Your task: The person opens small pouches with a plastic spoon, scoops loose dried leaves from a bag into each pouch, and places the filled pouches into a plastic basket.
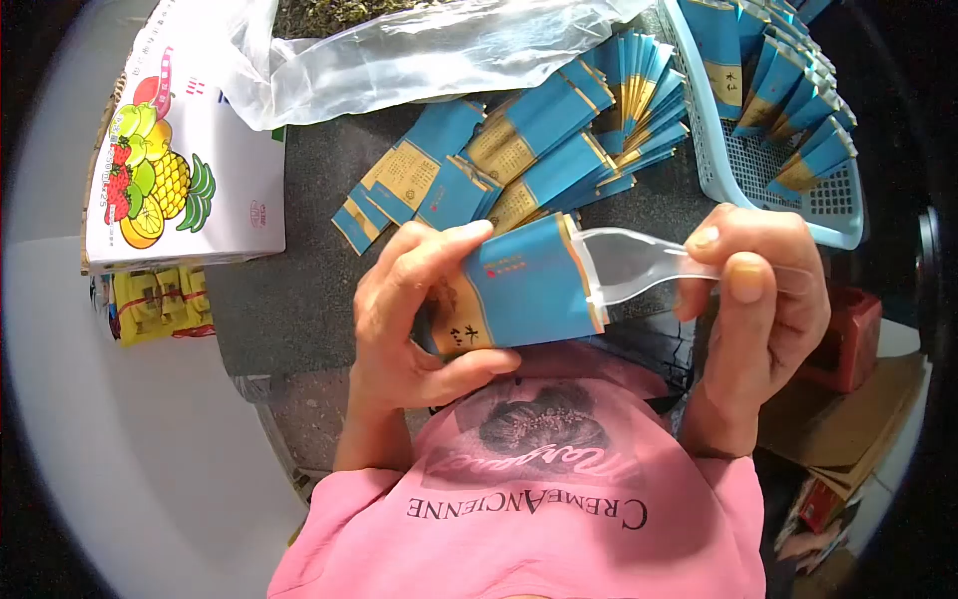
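Note:
My left hand [399,319] holds a blue and gold packet [529,285] by its edges, fingers on one side and thumb on the other. The packet's mouth points right. Between my right hand's [763,299] thumb and fingers is the handle of a clear plastic scoop [639,265], whose wide end reaches into the packet's mouth. What lies inside the packet is hidden. Just beyond my hands, more blue and gold packets [539,125] lie overlapping in a loose pile on the dark table [269,309].
A white box with printed fruit [225,150] stands at the left. Behind the pile is a clear plastic bag [419,70] beside dark loose leaves [339,15]. A light blue basket [714,165] at the upper right holds upright packets. A red container [853,339] sits at the right.

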`<state>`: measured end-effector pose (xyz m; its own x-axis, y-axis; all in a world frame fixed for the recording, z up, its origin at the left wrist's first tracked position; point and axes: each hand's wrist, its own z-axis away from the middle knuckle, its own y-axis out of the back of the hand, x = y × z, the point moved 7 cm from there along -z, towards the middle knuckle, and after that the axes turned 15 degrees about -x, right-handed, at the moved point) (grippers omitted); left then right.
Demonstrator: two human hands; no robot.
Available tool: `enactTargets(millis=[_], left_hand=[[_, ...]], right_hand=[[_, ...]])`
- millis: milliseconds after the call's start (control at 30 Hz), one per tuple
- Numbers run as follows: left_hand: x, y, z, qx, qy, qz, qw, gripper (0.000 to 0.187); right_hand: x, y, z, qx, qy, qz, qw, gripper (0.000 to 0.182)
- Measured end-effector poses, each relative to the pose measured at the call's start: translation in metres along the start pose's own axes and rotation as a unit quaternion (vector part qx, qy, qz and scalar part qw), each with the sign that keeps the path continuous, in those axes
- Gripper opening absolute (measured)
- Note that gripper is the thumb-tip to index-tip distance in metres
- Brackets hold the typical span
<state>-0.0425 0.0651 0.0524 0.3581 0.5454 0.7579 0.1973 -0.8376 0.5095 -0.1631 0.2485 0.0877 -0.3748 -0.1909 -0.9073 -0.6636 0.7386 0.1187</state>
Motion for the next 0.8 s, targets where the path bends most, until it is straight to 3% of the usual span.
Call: enactTargets(millis=[67, 133, 200, 267, 400, 600, 667, 700, 733, 800], left_hand=[[0.002, -0.005, -0.004, -0.013, 0.016, -0.006, 1.0, 0.079], [0.014, -0.008, -0.013, -0.023, -0.033, -0.042, 0.998, 0.077], [0.017, -0.01, -0.015, -0.037, -0.005, -0.043, 0.998, 0.076], [0.021, -0.009, -0.014, -0.02, -0.041, -0.059, 0.997, 0.076], [0.017, 0.001, -0.015, 0.036, -0.042, 0.042, 0.998, 0.068], [0.017, 0.017, -0.036, -0.008, -0.015, 0.112, 0.994, 0.063], [0.011, 0.023, -0.05, -0.017, 0.062, 0.152, 0.986, 0.059], [0.009, 0.026, -0.056, -0.005, 0.061, 0.183, 0.981, 0.055], [0.009, 0.031, -0.064, -0.003, 0.051, 0.18, 0.982, 0.055], [0.009, 0.048, -0.079, 0.038, 0.033, 0.141, 0.989, 0.051]], right_hand=[[0.004, -0.004, 0.001, -0.01, -0.007, -0.021, 1.0, 0.031], [0.014, -0.018, -0.002, -0.082, -0.06, -0.103, 0.989, 0.027], [0.022, -0.026, -0.003, -0.136, -0.105, -0.157, 0.973, 0.023], [0.031, -0.029, -0.002, -0.126, -0.16, -0.339, 0.919, 0.015], [0.029, -0.032, -0.012, -0.158, -0.161, -0.372, 0.9, 0.019], [0.005, -0.025, -0.046, -0.159, -0.093, -0.203, 0.962, 0.014], [-0.019, -0.023, -0.063, -0.19, 0.006, 0.075, 0.979, 0.022], [-0.028, -0.022, -0.072, -0.181, 0.033, 0.12, 0.976, 0.023], [-0.032, -0.022, -0.081, -0.18, 0.041, 0.126, 0.975, 0.023], [-0.023, -0.017, -0.105, -0.151, -0.032, -0.024, 0.988, 0.024]])
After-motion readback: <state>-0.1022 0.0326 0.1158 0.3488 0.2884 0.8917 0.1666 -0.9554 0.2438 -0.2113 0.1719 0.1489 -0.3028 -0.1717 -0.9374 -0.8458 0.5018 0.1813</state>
